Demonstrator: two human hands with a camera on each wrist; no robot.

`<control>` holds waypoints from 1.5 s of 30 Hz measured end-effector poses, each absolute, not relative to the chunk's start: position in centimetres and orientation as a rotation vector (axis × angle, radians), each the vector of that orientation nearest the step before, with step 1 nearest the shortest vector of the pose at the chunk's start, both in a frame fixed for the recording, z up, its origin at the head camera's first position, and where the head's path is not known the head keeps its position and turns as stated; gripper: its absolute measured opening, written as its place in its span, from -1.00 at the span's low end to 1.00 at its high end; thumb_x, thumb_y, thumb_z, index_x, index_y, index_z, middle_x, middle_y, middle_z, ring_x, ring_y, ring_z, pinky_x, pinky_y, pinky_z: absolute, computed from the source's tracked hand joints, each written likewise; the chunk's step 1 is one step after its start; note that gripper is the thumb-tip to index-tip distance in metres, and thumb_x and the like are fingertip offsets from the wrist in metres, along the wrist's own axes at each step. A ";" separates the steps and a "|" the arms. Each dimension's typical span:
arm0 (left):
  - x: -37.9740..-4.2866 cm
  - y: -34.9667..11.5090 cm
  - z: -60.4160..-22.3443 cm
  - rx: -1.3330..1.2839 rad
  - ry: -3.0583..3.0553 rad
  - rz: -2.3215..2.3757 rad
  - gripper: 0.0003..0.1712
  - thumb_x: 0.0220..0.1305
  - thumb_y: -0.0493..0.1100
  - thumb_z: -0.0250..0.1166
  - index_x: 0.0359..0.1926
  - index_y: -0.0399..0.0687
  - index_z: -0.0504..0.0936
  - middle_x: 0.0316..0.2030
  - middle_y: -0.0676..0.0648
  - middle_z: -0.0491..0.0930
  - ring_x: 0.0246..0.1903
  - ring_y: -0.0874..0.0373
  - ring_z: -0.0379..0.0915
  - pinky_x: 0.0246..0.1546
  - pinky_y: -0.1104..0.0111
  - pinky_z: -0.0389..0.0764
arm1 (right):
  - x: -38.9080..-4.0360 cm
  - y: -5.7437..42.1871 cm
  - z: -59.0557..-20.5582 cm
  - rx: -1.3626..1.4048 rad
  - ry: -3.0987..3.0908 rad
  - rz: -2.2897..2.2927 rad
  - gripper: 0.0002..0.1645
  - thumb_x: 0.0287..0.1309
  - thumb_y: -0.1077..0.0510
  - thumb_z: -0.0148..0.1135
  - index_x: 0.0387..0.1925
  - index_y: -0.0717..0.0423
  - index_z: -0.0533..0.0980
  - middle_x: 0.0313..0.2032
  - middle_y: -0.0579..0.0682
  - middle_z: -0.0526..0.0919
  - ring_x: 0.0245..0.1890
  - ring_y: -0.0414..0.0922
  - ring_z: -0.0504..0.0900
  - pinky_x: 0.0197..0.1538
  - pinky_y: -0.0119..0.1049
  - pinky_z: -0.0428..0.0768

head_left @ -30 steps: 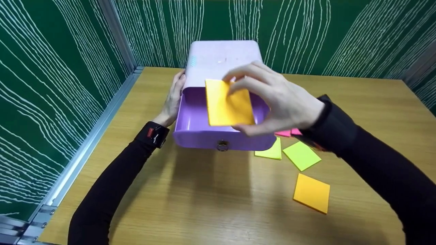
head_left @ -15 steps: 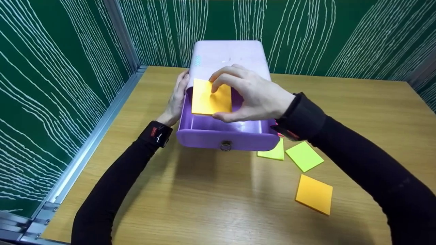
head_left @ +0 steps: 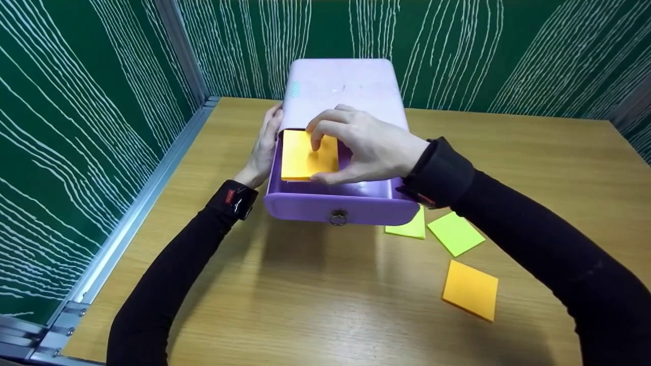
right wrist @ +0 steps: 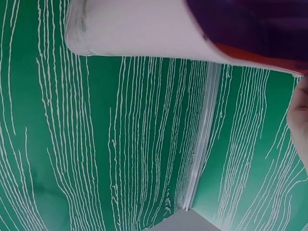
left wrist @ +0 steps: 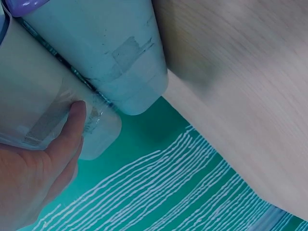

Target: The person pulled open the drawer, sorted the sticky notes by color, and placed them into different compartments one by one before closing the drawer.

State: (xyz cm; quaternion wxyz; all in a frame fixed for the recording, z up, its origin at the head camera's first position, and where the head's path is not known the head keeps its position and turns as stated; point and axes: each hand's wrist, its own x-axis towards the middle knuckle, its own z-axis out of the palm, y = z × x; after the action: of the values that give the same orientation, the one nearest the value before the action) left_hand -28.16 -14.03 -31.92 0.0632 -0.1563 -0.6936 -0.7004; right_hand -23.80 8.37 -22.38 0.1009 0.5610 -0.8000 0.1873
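A small drawer unit (head_left: 346, 84) with a pale top stands on the table, its upper purple drawer (head_left: 305, 208) pulled out toward me. My right hand (head_left: 371, 145) pinches an orange sticky-note pad (head_left: 295, 160) between thumb and fingers. The pad sits low over the left part of the drawer's inside, close to the unit's front edge. Against the unit's left side lies my left hand (head_left: 262, 147). In the left wrist view, the fingers of that hand (left wrist: 36, 178) extend along the side wall near the seam between two tiers.
Right of the unit, a yellow-green pad (head_left: 411, 227) lies partly behind the drawer front, beside a lime pad (head_left: 456, 234). Another orange pad (head_left: 470, 291) is nearer me on the wooden table (head_left: 305, 305). Green panels (head_left: 447, 46) with white lines stand behind and to the left.
My right hand has moved left and then down with the orange sticky-note pad, from in front of the drawer opening to low over its left part. My left hand stays on the unit's side.
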 end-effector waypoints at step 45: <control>-28.2 -14.3 -32.4 -0.504 -2.089 -2.088 -0.27 0.47 0.09 -0.27 0.54 -0.10 -0.06 0.50 -0.18 0.05 0.46 -0.04 0.05 0.51 0.06 0.15 | -14.0 29.9 -34.2 1.331 -2.540 0.206 -0.30 -0.32 -0.45 0.54 -0.21 -0.10 0.66 -0.15 -0.07 0.69 -0.10 -0.02 0.65 0.03 0.32 0.57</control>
State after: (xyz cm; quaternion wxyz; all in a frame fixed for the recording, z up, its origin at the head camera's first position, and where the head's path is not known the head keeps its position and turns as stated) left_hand -28.21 -14.33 -32.35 0.0727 -0.1677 -0.6954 -0.6950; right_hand -14.04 29.87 -34.15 0.1329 0.4588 -0.8757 0.0711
